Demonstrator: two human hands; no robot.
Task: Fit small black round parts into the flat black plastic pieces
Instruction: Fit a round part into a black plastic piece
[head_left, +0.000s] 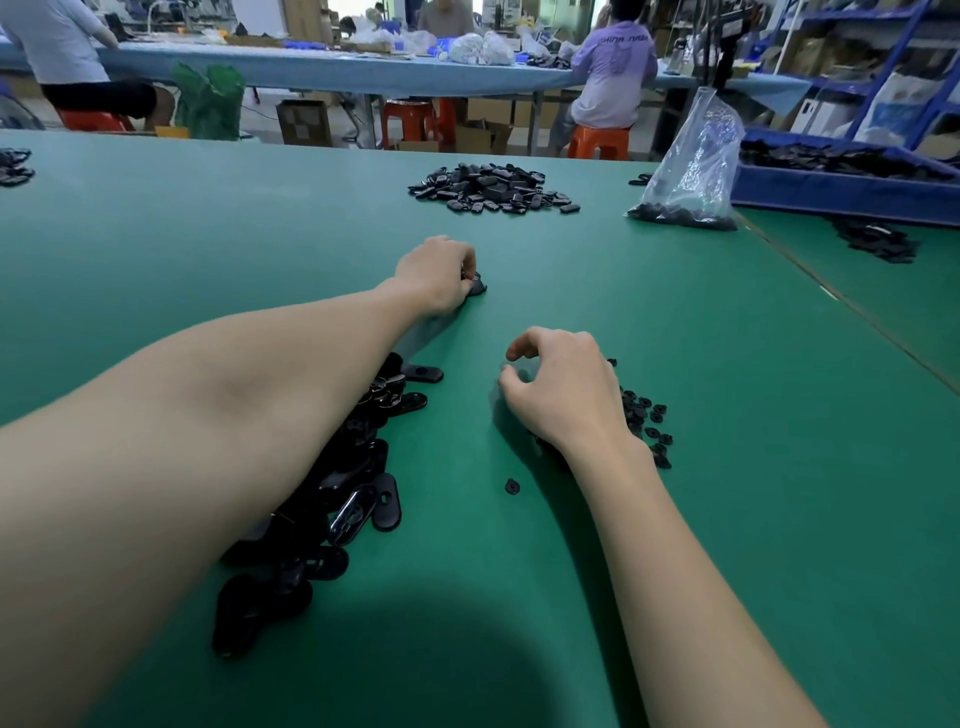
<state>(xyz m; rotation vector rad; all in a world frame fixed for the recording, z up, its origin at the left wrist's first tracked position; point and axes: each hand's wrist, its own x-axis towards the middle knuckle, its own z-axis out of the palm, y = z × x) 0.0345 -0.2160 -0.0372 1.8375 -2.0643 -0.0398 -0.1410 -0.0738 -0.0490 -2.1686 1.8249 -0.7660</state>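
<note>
Seen from above at a green work table (727, 415): left hand (436, 273) stretched forward, fingers curled down and pinching a flat black plastic piece (477, 287) against the mat, only the edge of that piece showing past the fingertips. Right hand (558, 392) nearer in, knuckles up, thumb and forefinger bent toward each other in a loose claw just above the mat; impossible to tell whether anything small sits between them. Scatter of small black round parts (647, 421) lying just beside and partly under the right hand, on its right side, with one stray round part (512, 486) alone on the mat below the wrist. Heap of flat black oval pieces (358, 488), each with a slot, sprawled beneath and beside the left forearm. Farther up the table, well apart from both hands, a second pile of black pieces (493, 189). At far right, a clear plastic bag (693, 161) standing slumped with dark parts in its bottom, next to a blue bin (841, 192) filled with more black pieces. Beyond the table, seated people at a long blue-covered bench (322, 65), orange stools (597, 141) and cardboard boxes (304, 122) on the floor
</note>
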